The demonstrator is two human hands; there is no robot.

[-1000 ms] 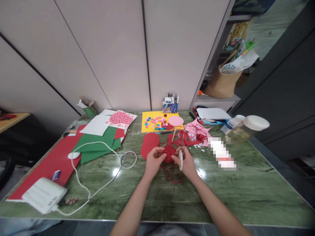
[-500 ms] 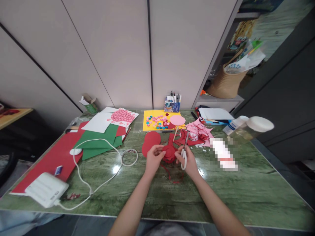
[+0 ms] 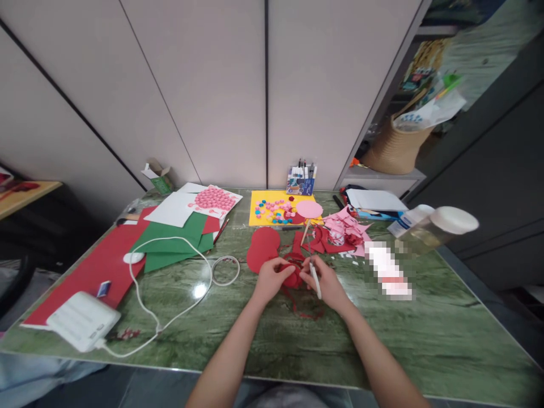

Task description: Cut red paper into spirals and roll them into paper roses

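My left hand (image 3: 272, 279) is closed, pinching a red paper piece (image 3: 292, 276) between thumb and fingers just above the table. My right hand (image 3: 329, 283) keeps a pair of scissors with white handles (image 3: 315, 279) in its grip, blades pointing away from me. Its fingertips also meet the right side of the red paper. A thin red paper strip (image 3: 301, 313) trails down onto the table below the hands. Beyond my left hand lies a red rounded paper shape (image 3: 263, 249). Red and pink paper scraps (image 3: 344, 229) are heaped past my right hand.
A yellow sheet (image 3: 255, 217) with pink and blue beads lies at the back, below a box of pens (image 3: 301, 180). Green paper (image 3: 170, 243), a white power box (image 3: 83, 321) and its looped cable occupy the left. A lidded jar (image 3: 440, 226) stands right.
The red paper has been turned and tilted between my hands. The scissors have swung lower, their handles now lying across my right hand. The view has shifted slightly left.
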